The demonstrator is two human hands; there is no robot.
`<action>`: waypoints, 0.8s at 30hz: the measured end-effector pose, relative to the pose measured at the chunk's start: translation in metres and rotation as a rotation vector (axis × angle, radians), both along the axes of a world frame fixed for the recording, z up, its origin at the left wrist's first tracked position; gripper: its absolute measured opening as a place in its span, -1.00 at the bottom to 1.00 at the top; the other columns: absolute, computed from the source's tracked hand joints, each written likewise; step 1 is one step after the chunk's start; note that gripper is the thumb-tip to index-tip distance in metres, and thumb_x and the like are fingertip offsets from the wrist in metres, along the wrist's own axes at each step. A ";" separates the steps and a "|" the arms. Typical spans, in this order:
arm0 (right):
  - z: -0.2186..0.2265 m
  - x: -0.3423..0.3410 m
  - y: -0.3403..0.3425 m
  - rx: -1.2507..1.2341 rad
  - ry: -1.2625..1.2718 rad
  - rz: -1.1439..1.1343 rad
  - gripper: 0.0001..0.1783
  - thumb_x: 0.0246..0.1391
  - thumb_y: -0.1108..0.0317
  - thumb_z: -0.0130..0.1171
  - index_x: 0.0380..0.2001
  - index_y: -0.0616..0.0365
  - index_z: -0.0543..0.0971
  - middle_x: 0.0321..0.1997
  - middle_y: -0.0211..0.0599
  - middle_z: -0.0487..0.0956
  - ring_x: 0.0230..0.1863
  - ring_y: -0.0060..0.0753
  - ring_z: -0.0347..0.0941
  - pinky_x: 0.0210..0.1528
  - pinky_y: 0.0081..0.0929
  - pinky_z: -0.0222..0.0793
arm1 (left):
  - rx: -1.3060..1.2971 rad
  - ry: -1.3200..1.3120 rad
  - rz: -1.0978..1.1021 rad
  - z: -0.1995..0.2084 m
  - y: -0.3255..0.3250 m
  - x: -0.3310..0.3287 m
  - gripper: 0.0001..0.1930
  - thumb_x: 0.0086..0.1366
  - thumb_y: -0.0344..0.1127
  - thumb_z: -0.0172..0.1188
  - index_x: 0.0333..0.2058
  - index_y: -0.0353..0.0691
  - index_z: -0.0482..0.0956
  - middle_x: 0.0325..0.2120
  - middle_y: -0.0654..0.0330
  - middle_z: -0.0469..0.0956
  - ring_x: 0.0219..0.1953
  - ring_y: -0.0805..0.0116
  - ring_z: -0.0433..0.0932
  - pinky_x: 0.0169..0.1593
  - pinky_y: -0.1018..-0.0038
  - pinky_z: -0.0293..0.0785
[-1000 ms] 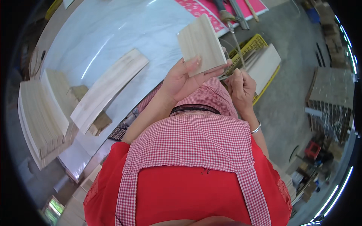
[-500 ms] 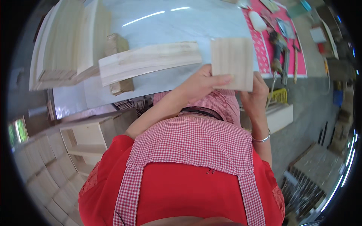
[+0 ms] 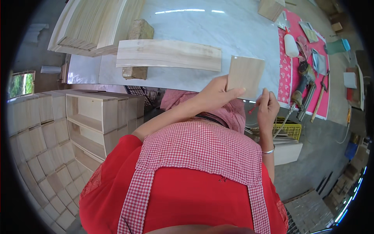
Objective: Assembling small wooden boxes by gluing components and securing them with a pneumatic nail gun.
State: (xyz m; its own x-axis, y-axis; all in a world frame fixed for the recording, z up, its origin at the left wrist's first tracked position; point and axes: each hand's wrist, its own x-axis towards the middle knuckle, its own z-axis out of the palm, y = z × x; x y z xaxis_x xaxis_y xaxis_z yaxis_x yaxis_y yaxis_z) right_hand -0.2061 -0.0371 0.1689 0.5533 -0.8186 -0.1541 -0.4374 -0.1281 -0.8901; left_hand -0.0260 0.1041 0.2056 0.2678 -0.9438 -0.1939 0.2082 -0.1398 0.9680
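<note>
A small square wooden board (image 3: 246, 76) is held up by its lower left side in my left hand (image 3: 218, 93), thumb across its face. A white dot shows near its top left corner. My right hand (image 3: 268, 107) is closed just below and right of the board, apart from it. A small thin red thing (image 3: 252, 109) sticks out from its fingers; its kind cannot be made out. Left of the board, a long wooden plank (image 3: 169, 54) rests across a brown taped block (image 3: 135, 73) on the table.
Stacked boards (image 3: 91, 27) stand at the table's (image 3: 183, 27) far left. On a pink cloth (image 3: 287, 80) lie a white squeeze bottle (image 3: 290, 45), a power tool (image 3: 302, 84) and a hammer (image 3: 320, 97). Wooden shelf units (image 3: 87, 121) stand at lower left, a yellow crate (image 3: 290, 130) at lower right.
My right hand has come away from the board's right edge, and the red thing now shows at its fingers. The board stays in my left hand, turned slightly. The whole view has shifted.
</note>
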 end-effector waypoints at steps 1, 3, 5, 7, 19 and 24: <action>0.005 0.003 0.002 0.035 0.037 -0.030 -0.71 0.16 0.31 0.25 -0.14 0.29 0.52 -0.26 -0.17 0.60 -0.27 -0.39 0.52 -0.24 -0.44 0.39 | 0.060 -0.194 0.053 0.000 -0.004 0.000 -0.58 0.35 -0.21 0.20 0.04 -0.42 0.49 -0.19 0.00 0.64 -0.13 0.29 0.62 -0.05 0.38 0.51; 0.018 0.015 0.009 -0.065 -0.061 0.021 -0.68 0.16 0.30 0.26 -0.13 0.29 0.51 -0.23 -0.18 0.60 -0.23 -0.37 0.52 -0.22 -0.43 0.39 | 0.060 -0.286 0.116 -0.001 -0.009 -0.005 -0.61 0.34 -0.22 0.19 0.00 -0.42 0.48 -0.23 -0.04 0.63 -0.17 0.20 0.63 -0.09 0.35 0.51; 0.026 0.030 0.016 -0.265 -0.243 0.104 -0.63 0.15 0.27 0.29 -0.10 0.29 0.48 -0.16 -0.19 0.58 -0.17 -0.35 0.51 -0.16 -0.39 0.39 | 0.059 -0.453 0.226 -0.004 -0.016 -0.010 -0.67 0.32 -0.26 0.16 -0.08 -0.43 0.47 -0.32 -0.12 0.60 -0.23 0.04 0.63 -0.16 0.28 0.52; 0.021 0.039 0.021 -0.308 -0.267 0.151 -0.61 0.14 0.25 0.30 -0.08 0.29 0.48 -0.11 -0.19 0.57 -0.13 -0.35 0.50 -0.15 -0.38 0.39 | 0.057 -0.531 0.254 -0.012 -0.021 -0.016 -0.69 0.30 -0.28 0.16 -0.11 -0.42 0.46 -0.33 -0.13 0.59 -0.26 0.00 0.62 -0.17 0.25 0.52; -0.004 0.052 0.017 0.068 -0.385 0.327 -0.64 0.27 0.23 0.12 -0.09 0.38 0.52 -0.28 -0.14 0.62 -0.29 -0.42 0.51 -0.26 -0.42 0.41 | 0.032 -1.212 0.297 -0.021 -0.017 -0.035 -0.60 0.07 -0.32 0.33 -0.16 -0.34 0.40 -0.14 -0.10 0.48 -0.29 -0.06 0.58 -0.21 0.15 0.54; -0.010 0.053 0.020 0.111 -0.377 0.172 -0.67 0.31 0.29 0.04 -0.22 0.43 0.56 -0.36 -0.13 0.63 -0.33 -0.44 0.51 -0.28 -0.41 0.41 | 0.005 -1.223 0.231 -0.019 -0.019 -0.023 -0.52 -0.02 -0.36 0.40 -0.14 -0.34 0.39 0.02 -0.13 0.40 -0.11 -0.10 0.54 -0.13 0.15 0.54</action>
